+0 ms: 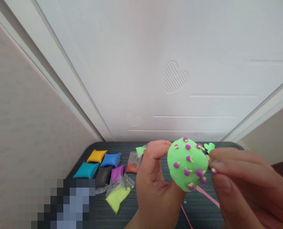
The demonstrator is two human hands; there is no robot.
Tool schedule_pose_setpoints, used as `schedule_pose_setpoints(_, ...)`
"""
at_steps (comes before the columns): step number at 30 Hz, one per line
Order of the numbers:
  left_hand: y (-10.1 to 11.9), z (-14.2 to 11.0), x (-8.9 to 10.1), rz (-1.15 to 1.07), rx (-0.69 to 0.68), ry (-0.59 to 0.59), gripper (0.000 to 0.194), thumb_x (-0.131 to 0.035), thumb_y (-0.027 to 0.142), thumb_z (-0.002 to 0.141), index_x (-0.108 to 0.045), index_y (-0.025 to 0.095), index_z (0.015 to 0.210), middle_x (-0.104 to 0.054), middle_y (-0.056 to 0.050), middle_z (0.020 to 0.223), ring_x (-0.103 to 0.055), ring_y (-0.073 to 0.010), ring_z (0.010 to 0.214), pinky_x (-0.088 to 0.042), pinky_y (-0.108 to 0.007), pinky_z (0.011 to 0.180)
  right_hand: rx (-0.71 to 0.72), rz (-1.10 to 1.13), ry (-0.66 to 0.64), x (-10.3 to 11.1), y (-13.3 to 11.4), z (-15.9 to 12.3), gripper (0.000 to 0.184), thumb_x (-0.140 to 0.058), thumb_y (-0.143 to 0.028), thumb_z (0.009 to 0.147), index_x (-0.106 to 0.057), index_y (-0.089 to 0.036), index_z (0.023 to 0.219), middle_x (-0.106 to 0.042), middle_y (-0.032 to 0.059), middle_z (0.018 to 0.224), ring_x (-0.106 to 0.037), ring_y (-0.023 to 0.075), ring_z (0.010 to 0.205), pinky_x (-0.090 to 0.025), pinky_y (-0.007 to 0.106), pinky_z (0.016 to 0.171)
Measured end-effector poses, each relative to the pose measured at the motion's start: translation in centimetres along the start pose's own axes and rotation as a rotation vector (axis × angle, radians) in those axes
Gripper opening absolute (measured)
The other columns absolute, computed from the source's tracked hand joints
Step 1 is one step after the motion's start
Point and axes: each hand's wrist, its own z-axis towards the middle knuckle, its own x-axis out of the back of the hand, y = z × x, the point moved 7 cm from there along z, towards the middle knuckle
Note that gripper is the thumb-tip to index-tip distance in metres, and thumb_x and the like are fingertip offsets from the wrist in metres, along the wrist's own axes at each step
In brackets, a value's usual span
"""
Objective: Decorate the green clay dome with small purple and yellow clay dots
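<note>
My left hand holds up a rounded light-green clay piece, its fingers partly hidden behind it. Small purple clay dots with thin yellow bits are scattered over its surface. At its right edge, my right hand pinches a tiny purple clay piece with a yellow tip between thumb and fingers. Whether that tiny piece touches the green one I cannot tell. Just behind the right fingertips shows a green leaf-shaped clay piece.
On the dark table, left side, lie several clay packets, including a yellow-green bag, a blue packet and a teal packet. Pink tools lie below my hands. A white panel stands behind the table.
</note>
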Motion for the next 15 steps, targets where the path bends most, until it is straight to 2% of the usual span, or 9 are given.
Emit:
schedule_pose_setpoints(8, 0.07, -0.1, 0.06, 0.057, -0.032, -0.001, 0.031, -0.069, 0.011, 0.063, -0.056, 0.022, 0.088, -0.059, 0.001, 0.083, -0.058, -0.0123, 0.072, -0.047, -0.024, 0.063, -0.023, 0.026, 0.021, -0.35, 0.1, -0.32, 0.01, -0.062, -0.033, 0.075, -0.063, -0.024, 0.07, -0.056, 0.001, 0.072, -0.056, 0.0171, 0.071, -0.043, 0.032, 0.059)
schedule_pose_setpoints(15, 0.4, -0.24, 0.16, 0.119, -0.076, 0.004, 0.027, -0.07, 0.013, 0.063, -0.056, 0.018, 0.086, -0.06, 0.0, 0.084, -0.059, -0.0131, 0.074, -0.046, -0.026, 0.064, 0.042, -0.019, -0.068, -0.38, -0.15, 0.1, 0.008, -0.063, -0.032, 0.075, -0.063, -0.026, 0.07, -0.057, -0.0002, 0.071, -0.057, 0.0163, 0.072, -0.044, 0.031, 0.059)
